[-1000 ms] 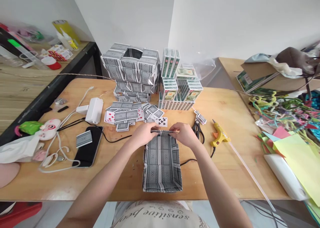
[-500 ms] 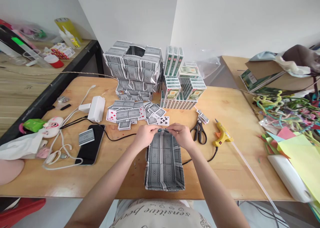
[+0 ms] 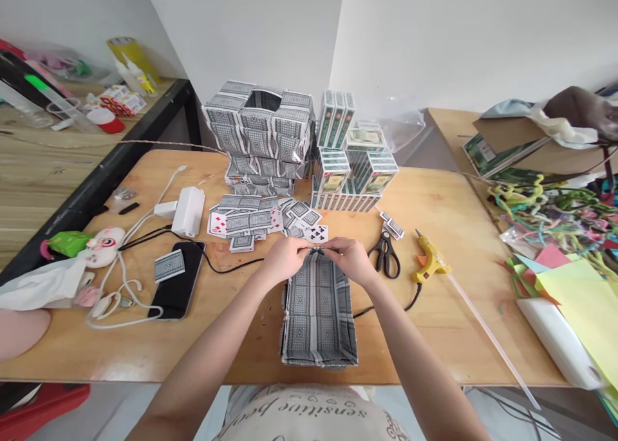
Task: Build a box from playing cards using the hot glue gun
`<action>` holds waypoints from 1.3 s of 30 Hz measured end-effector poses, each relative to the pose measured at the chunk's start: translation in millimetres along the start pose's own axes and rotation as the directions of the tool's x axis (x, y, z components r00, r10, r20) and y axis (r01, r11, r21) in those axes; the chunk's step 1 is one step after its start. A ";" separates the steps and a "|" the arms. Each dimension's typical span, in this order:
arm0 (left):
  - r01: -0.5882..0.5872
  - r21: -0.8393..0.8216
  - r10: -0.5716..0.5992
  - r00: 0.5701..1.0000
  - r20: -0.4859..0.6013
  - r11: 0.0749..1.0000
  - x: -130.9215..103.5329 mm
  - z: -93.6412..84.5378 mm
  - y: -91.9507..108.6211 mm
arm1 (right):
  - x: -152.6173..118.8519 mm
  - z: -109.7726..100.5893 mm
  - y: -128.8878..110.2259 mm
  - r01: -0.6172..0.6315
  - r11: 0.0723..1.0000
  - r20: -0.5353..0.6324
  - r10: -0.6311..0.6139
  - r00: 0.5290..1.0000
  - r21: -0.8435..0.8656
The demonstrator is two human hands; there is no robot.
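An open rectangular box made of grey-backed playing cards (image 3: 316, 312) lies lengthwise at the table's front edge. At its far end my left hand (image 3: 288, 258) and my right hand (image 3: 347, 258) pinch the rim, their fingertips a short way apart. What is between the fingers is mostly hidden; it looks like the edge of the card wall. Just beyond my hands are loose cards (image 3: 248, 221) in overlapping piles, one of them a seven of clubs (image 3: 316, 234). To the right of my right hand lie black scissors (image 3: 385, 254) and a yellow glue gun (image 3: 429, 261).
Behind stand a larger card structure (image 3: 261, 132) and stacked card boxes (image 3: 350, 201). A phone (image 3: 181, 293) with a card on it, a white charger (image 3: 188, 212) and cables lie left. At right are coloured paper (image 3: 574, 293), pipe cleaners (image 3: 555, 215) and a long glue stick (image 3: 492, 338).
Both hands have shifted very slightly away from me along the far rim, still pinching. The box stays in nearly the same place.
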State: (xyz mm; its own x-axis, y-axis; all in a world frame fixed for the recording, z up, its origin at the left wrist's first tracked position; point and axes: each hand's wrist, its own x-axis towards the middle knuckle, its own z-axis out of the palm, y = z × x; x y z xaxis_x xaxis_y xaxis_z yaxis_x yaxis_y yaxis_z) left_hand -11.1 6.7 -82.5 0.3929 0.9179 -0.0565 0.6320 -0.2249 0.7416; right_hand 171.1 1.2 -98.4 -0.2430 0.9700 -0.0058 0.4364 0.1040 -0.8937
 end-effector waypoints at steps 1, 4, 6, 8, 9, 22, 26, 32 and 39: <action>-0.012 -0.003 0.012 1.000 0.008 1.000 -0.7 -2.4 0.6 | -2.1 -4.3 0.5 -0.030 0.997 0.005 0.029 1.000 0.072; -0.031 0.050 0.030 0.999 0.021 0.998 -4.2 -10.5 0.9 | -14.9 -20.4 7.0 -0.131 0.949 -0.095 0.164 0.982 0.288; -0.047 0.127 0.043 0.998 0.036 0.991 -5.3 -14.9 1.5 | -27.2 -29.8 14.5 -0.210 0.908 -0.222 0.303 0.927 0.364; -0.084 0.180 0.073 0.995 0.065 0.980 -3.7 -16.4 4.3 | -40.2 -34.5 21.6 -0.274 0.854 -0.288 0.424 0.859 0.443; -0.109 0.194 0.094 0.992 0.086 0.975 -2.1 -15.6 6.8 | -46.4 -34.8 23.8 -0.300 0.824 -0.272 0.466 0.842 0.481; -0.717 0.317 0.778 0.513 -0.364 0.621 -25.4 -36.8 56.4 | -68.8 -21.2 -23.1 -0.069 0.751 0.161 -0.050 0.986 0.657; -0.640 0.365 0.725 0.491 -0.483 0.676 -31.7 -48.9 64.7 | -58.4 -12.6 -47.6 0.075 0.779 0.044 -0.130 0.990 0.623; -0.470 0.305 0.560 0.682 -0.471 0.829 -30.0 -44.5 60.4 | -57.7 -6.6 -65.5 0.284 0.902 -0.181 -0.236 0.955 0.324; -0.419 0.058 0.423 0.896 -0.134 0.906 -47.2 -64.9 73.2 | -64.1 2.0 -50.1 0.286 0.951 -0.361 -0.309 0.880 -0.116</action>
State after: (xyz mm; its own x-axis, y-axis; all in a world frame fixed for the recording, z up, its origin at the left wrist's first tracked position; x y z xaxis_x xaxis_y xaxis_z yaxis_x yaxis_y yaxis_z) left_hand -26.7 -31.9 17.8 0.5301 0.7710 0.3529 0.4465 -0.6076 0.6569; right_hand 163.1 -66.6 -54.2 -0.0362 0.9009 0.4325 0.4460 0.4019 -0.7997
